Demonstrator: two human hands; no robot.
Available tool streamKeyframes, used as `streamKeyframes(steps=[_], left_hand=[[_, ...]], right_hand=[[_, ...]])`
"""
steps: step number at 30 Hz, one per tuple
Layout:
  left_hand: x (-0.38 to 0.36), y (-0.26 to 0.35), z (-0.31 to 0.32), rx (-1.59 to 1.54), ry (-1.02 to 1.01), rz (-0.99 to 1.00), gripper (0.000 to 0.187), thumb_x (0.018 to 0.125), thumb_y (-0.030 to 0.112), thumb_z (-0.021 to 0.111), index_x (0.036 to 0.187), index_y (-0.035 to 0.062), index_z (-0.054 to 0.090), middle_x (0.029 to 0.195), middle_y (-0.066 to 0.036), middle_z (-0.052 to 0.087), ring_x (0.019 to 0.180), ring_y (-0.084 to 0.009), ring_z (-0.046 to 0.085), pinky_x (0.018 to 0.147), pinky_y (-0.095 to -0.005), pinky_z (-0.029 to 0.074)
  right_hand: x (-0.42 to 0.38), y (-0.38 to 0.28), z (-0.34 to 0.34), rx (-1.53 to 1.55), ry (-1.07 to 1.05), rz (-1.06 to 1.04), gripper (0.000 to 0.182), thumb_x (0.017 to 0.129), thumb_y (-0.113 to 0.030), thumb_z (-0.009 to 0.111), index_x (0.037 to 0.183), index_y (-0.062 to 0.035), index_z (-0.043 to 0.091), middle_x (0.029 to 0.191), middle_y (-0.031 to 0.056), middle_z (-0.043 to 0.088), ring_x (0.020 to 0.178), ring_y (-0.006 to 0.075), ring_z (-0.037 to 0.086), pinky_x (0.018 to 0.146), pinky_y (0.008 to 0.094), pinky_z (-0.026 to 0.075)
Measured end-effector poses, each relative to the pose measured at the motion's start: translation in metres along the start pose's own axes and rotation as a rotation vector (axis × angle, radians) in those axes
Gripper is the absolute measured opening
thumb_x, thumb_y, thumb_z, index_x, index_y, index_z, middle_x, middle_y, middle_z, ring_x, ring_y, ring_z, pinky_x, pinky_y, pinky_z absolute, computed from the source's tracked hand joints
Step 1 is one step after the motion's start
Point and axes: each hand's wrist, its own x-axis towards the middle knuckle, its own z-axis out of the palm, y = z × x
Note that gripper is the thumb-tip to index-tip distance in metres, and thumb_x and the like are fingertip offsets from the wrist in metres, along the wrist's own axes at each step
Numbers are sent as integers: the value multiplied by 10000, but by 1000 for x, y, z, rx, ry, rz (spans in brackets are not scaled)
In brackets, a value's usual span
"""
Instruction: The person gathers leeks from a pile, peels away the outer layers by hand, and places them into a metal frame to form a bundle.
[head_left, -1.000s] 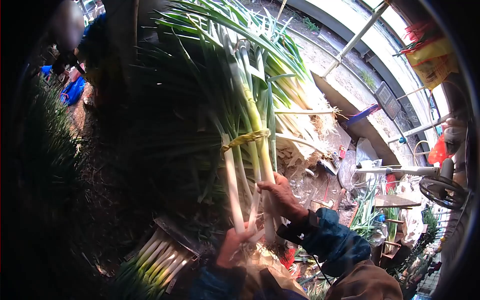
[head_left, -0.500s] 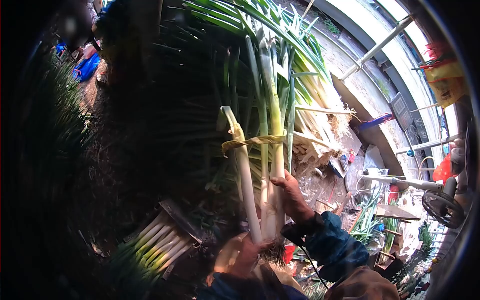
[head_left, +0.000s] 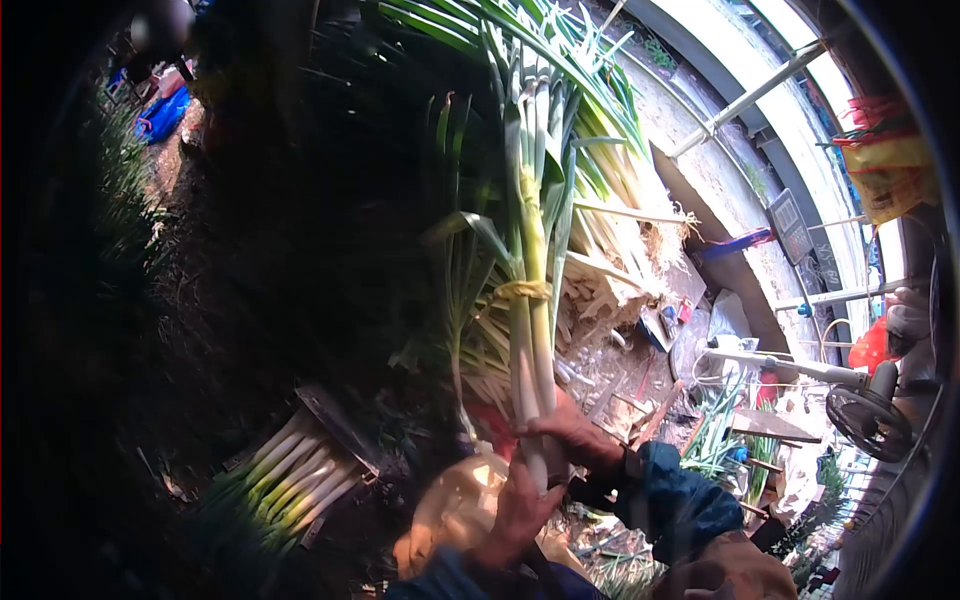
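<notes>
A bundle of leeks (head_left: 534,365) stands upright in front of me, its white ends down and green leaves up. Around its middle sits a yellowish leaf-like band (head_left: 524,290), which draws the stalks close together. My right hand (head_left: 577,436) is closed around the lower white part, its thumb across the stalks. Lower down, my left hand (head_left: 512,515) is closed about the bottom end of a white stalk; its fingers partly hide the roots. A thin, loose green stalk (head_left: 456,375) hangs left of the bundle.
Behind the bundle lies a pile of leeks (head_left: 625,210) with roots showing. More leeks (head_left: 300,475) rest in a holder at lower left. A fan (head_left: 868,420) stands at right, near a metal rail (head_left: 745,100). A blue bag (head_left: 163,115) lies at far left.
The white stalk that leaned apart on the left is now in line with the others. The band has gone from stretched out to snug, and my right hand has moved slightly down.
</notes>
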Motion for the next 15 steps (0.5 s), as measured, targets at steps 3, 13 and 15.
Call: streamKeyframes(steps=[3, 13, 15], left_hand=[[-9, -2, -14, -233, -179, 116, 783, 814, 281, 713, 1391, -23, 281, 1228, -270, 505, 1153, -387, 508, 971, -409, 409], [11, -41, 4, -129, -371, 138, 490, 826, 171, 668, 1246, 8, 475, 1197, -168, 536, 1141, -300, 513, 939, -362, 423], [10, -41, -6, 127, -311, 569, 203, 813, 93, 617, 1008, 42, 590, 884, -109, 623, 819, -297, 615, 694, -373, 490]], right_hand=[[-17, -2, -23, 225, -66, -41, 727, 661, -131, 726, 1289, -1, 383, 1057, 126, 599, 903, 209, 615, 816, 343, 522], [-32, -19, -32, 358, -147, -57, 722, 673, -171, 703, 1290, -6, 367, 1053, 134, 582, 854, 231, 624, 777, 368, 542], [-32, -21, -33, 328, -83, -28, 693, 677, -158, 701, 1272, 4, 384, 1051, 133, 586, 859, 236, 629, 787, 374, 540]])
